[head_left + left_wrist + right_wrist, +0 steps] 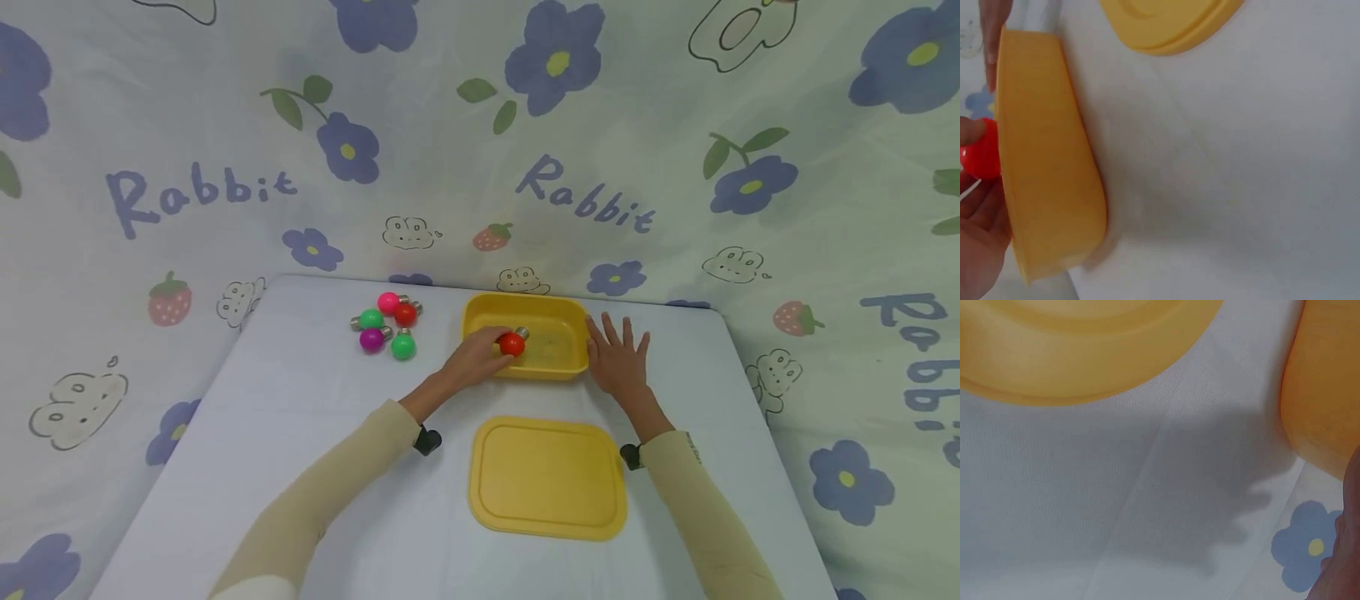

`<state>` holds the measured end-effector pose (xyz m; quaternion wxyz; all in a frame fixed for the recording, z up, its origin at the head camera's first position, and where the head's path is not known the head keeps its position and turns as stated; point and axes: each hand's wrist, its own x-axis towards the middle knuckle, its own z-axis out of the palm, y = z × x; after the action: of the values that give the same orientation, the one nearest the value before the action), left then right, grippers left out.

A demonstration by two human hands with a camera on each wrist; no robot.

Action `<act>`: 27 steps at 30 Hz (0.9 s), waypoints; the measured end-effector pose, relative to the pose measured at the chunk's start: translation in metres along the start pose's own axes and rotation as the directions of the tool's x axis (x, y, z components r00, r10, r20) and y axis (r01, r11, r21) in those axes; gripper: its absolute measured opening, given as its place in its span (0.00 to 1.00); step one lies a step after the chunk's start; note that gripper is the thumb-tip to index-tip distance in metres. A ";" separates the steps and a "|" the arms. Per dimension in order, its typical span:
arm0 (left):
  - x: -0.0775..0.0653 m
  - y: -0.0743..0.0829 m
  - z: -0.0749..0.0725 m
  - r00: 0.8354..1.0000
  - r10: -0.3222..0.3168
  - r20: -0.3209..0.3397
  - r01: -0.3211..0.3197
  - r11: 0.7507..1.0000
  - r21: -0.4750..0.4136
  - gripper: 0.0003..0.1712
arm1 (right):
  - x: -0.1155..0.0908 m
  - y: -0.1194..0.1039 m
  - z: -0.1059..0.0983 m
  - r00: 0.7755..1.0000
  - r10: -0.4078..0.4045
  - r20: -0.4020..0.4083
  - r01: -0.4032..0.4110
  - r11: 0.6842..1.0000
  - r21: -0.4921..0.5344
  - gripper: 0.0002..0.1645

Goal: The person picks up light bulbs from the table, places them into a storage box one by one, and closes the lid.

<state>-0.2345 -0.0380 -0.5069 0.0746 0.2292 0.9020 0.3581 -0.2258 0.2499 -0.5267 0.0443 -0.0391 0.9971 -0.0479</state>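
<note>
A red light bulb (512, 344) with a silver screw base is pinched between the thumb and fingers of my left hand (476, 357), over the front left part of a yellow plastic container (525, 374). In the left wrist view the red bulb (982, 150) shows at the container's rim (1054, 156). My right hand (619, 358) lies against the container's right side with its fingers straight and spread. Only an edge of that hand (1341, 550) shows in the right wrist view, beside the container wall (1319, 387).
Left of the container lie several loose bulbs: a pink one (387, 303), a red one (406, 314), green ones (403, 345) and a purple one (371, 339). A flat yellow lid (547, 479) rests on the white table (360, 500) in front. Behind hangs a patterned cloth (420, 192).
</note>
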 end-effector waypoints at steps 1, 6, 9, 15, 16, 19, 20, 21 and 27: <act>0.003 0.000 0.001 1.000 -0.005 0.012 0.005 1.000 0.003 0.30 | 0.000 0.000 0.000 1.000 0.000 -0.001 0.000 1.000 0.000 0.33; 0.015 0.000 0.009 0.998 -0.021 0.064 0.020 1.000 0.012 0.29 | 0.000 -0.001 -0.001 1.000 0.006 0.001 -0.006 1.000 0.004 0.33; 0.022 0.000 0.013 0.996 -0.024 0.081 0.023 1.000 0.012 0.28 | -0.001 -0.001 -0.002 1.000 0.008 0.003 -0.008 1.000 0.004 0.33; 0.032 0.006 0.019 0.993 -0.013 0.120 0.013 1.000 0.007 0.28 | -0.003 -0.001 -0.004 1.000 0.006 0.010 -0.006 1.000 -0.003 0.33; 0.033 0.007 0.020 0.992 -0.010 0.128 0.010 1.000 0.004 0.28 | -0.003 -0.001 -0.004 1.000 0.008 0.013 -0.008 1.000 -0.005 0.33; 0.038 0.009 0.025 0.990 -0.001 0.141 0.002 1.000 -0.010 0.27 | -0.002 -0.001 -0.005 1.000 0.012 0.020 -0.011 1.000 -0.021 0.33; 0.039 0.010 0.026 0.990 0.001 0.144 0.001 1.000 -0.013 0.27 | -0.001 -0.001 -0.004 1.000 0.011 0.019 -0.011 1.000 -0.027 0.33; 0.041 0.011 0.028 0.989 0.003 0.145 -0.001 1.000 -0.009 0.27 | -0.001 -0.001 -0.004 1.000 0.011 0.021 -0.010 0.999 -0.031 0.33; 0.048 0.019 0.033 0.985 0.005 0.170 -0.003 1.000 -0.008 0.27 | 0.002 0.000 0.001 1.000 0.012 0.012 -0.012 1.000 -0.028 0.33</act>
<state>-0.2607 0.0167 -0.5170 0.1513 0.2604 0.8905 0.3411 -0.2276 0.2496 -0.5279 0.0501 -0.0341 0.9976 -0.0335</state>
